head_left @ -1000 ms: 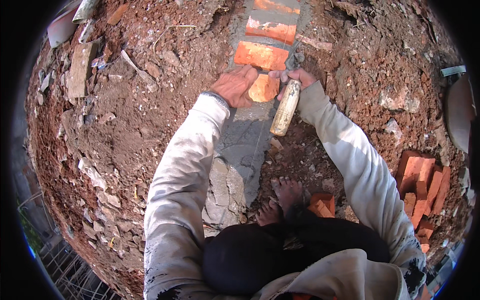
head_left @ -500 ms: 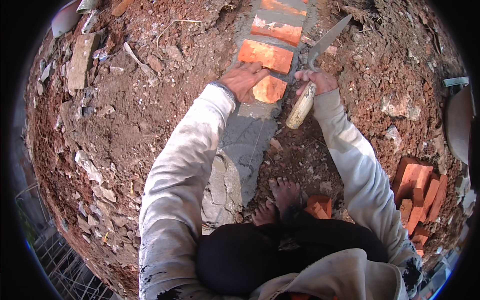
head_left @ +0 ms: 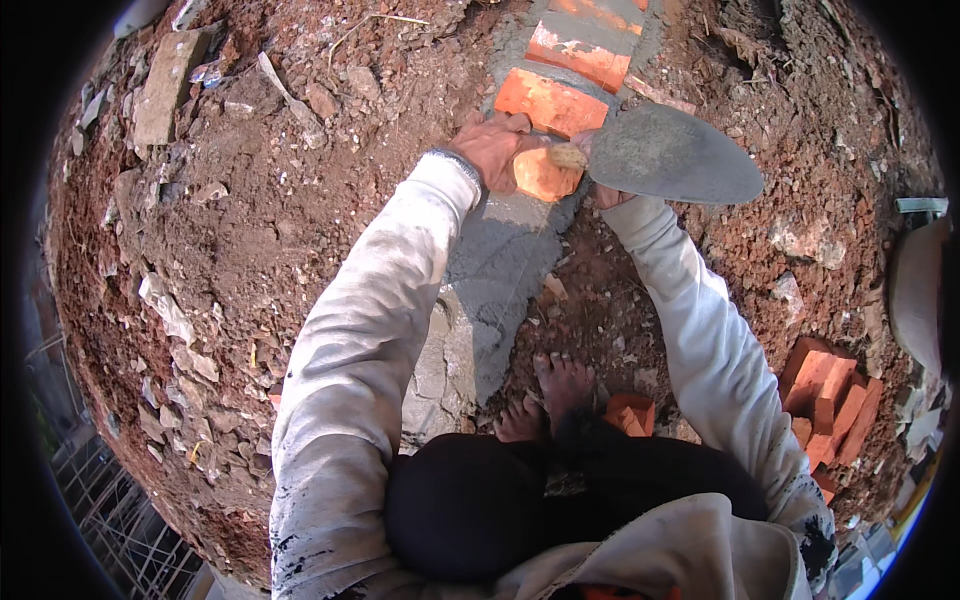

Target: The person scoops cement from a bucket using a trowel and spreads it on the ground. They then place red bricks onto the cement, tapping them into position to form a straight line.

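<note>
A short orange brick [head_left: 541,177] lies on the grey mortar bed [head_left: 505,245], nearest to me in a row of laid bricks. My left hand [head_left: 490,150] grips its left side with curled fingers. On the right, my right hand [head_left: 604,190] is closed around a trowel; its broad grey blade [head_left: 680,155] points away to the right and partly covers the hand. The butt of the pale wooden handle [head_left: 568,156] is over the brick's top and seems to touch it. Just beyond sits a longer orange brick [head_left: 552,102], with mortar around it.
Further bricks [head_left: 578,56] continue the row away from me. A brick pile [head_left: 830,400] stands at the right, and another brick [head_left: 630,413] lies beside my bare feet [head_left: 563,385]. Rough reddish soil with stones flanks the mortar. A wooden block [head_left: 170,88] lies far left.
My right hand has turned the trowel: its blade swung from pointing away to lying flat toward the right, and its handle came over the brick. My left hand stays at the brick.
</note>
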`<state>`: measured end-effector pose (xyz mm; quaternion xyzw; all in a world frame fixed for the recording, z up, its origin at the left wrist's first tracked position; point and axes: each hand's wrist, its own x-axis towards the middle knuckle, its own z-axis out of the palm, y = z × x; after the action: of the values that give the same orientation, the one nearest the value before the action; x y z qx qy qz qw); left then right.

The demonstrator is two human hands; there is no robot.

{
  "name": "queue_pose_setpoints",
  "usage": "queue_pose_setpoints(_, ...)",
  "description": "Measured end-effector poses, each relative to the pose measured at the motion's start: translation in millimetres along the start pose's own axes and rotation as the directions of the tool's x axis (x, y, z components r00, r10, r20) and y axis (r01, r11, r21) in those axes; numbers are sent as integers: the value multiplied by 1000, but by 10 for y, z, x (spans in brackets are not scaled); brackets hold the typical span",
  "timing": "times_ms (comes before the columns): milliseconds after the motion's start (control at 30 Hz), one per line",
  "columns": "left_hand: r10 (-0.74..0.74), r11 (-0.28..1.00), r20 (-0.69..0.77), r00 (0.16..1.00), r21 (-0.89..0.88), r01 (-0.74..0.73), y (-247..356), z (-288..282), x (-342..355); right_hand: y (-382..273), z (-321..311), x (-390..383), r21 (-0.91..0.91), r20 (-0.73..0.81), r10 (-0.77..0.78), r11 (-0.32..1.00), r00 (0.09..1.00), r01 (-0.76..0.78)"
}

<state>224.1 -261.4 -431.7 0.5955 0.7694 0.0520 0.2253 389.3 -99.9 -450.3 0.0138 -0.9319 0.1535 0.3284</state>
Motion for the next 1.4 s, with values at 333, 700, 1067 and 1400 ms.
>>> queue_pose_setpoints(333, 44, 952, -268, 962, -281, -122, -246, 355, -52, 22, 88, -36, 570, 181, 227, 768, 957, -290)
queue_pose_setpoints(700, 3, 969, -201, 980, -242, -52, -295, 302, -112, -4, -12, 188, 559, 371, 185, 738, 910, -378)
queue_pose_setpoints(1067, -313, 879, -374, 873, -461, 118, -385, 457, -554, -300, -165, 391, 923, 261, 368, 177, 892, -343)
queue_pose_setpoints(1400, -292, 896, -323, 900, -423, 138, -341, 476, -573, -511, -132, 328, 616, 405, 279, 621, 871, -485)
